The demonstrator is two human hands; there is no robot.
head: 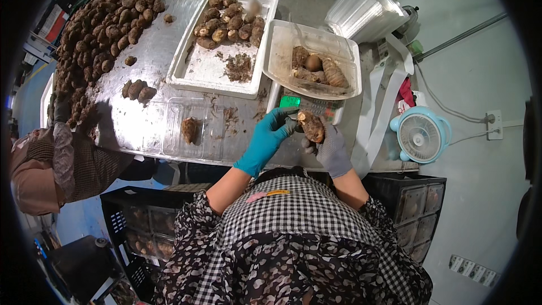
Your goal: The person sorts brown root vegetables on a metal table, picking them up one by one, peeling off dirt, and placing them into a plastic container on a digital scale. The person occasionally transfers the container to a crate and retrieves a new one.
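Above the table's front edge, my right hand (333,151), in a grey knit glove, grips a brown, rough-skinned taro corm (312,128) with a pale cut end. My left hand (271,134), in a teal glove with dark, soiled fingertips, pinches at that cut end. Just beyond them is a digital scale (338,115) with a lit green display (290,101). On the scale rests a clear plastic container (283,77) with several taro corms (334,73) inside. To the left, an open clear clamshell box (207,146) has a single taro corm (189,130) in it.
A white foam tray (199,70) holds several corms and loose dirt. Corms form a large pile (110,29) at far left, beside another person's sleeve (63,152). Stacked clear containers (364,10) stand back right, near a blue fan (421,134). Black crates (406,178) flank me below.
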